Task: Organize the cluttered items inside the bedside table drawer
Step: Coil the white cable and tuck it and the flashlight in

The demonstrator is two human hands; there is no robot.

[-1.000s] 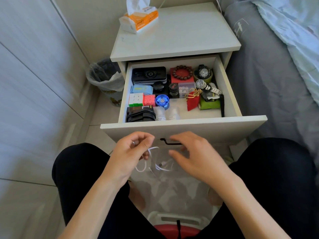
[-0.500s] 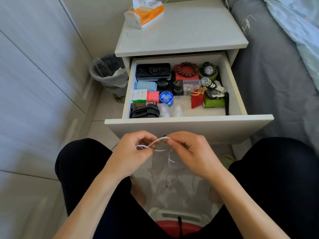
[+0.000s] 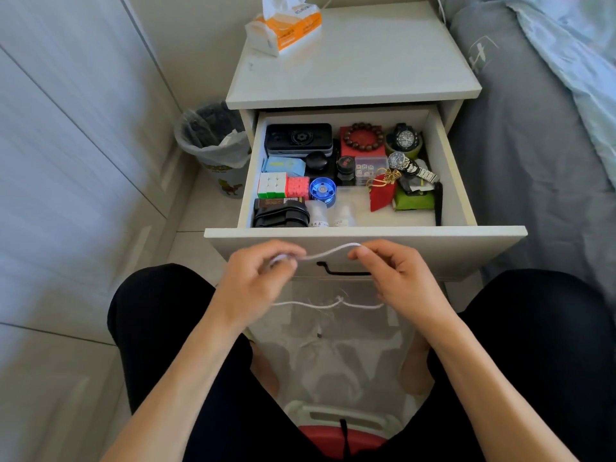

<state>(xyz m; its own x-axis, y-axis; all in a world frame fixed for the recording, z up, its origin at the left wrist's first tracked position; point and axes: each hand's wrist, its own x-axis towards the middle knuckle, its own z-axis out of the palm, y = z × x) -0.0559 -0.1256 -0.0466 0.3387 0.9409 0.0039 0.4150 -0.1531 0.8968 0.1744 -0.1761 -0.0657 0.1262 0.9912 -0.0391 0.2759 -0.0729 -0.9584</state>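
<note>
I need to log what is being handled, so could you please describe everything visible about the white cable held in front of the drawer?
The white cable is thin, round and flexible, apparently plastic-coated. One stretch runs in a shallow arch between the left hand, which grips a small bunch of it, and the right hand, which pinches it. A lower strand sags between the wrists, with a small kink midway. It hangs in front of the open drawer, not visibly touching it. Its ends are not visible.

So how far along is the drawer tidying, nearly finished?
Mostly, it seems. The open drawer already holds neat groups: cubes, watches, a bead bracelet. In hand: the left hand and right hand pinch a white cable, stretched between them. Left: coil it, put it away, probably shut the drawer.
</note>
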